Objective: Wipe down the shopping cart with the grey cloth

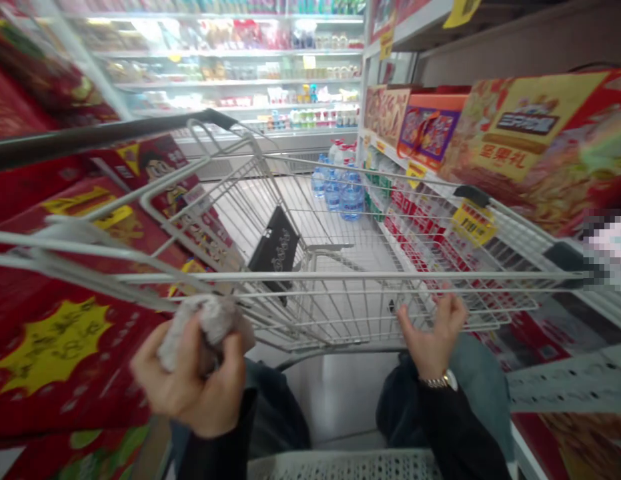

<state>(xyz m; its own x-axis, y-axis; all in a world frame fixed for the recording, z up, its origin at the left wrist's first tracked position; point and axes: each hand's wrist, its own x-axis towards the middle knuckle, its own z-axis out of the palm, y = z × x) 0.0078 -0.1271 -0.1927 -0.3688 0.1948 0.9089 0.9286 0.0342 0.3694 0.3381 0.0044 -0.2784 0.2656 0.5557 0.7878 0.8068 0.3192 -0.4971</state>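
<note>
My left hand (193,383) is closed around a crumpled greyish-white cloth (207,327), beside the near left side of a wire shopping cart (340,275). The cloth bulges out between the thumb and fingers. My right hand (433,330), with a watch (447,380) on its wrist, is at the near wire wall of the cart. Its thumb stands apart from its partly bent fingers, and nothing shows between them. I cannot tell whether the fingertips touch the wires. The cart has a black panel (277,250) inside and a dark handle bar (115,137) at upper left.
Red gift boxes (70,373) are stacked close on the left. Shelves with boxed goods (525,133) line the right side. Bottled water packs (340,190) stand on the floor beyond the cart, before a lit refrigerated display (240,80). A white perforated surface (340,465) lies at the bottom edge.
</note>
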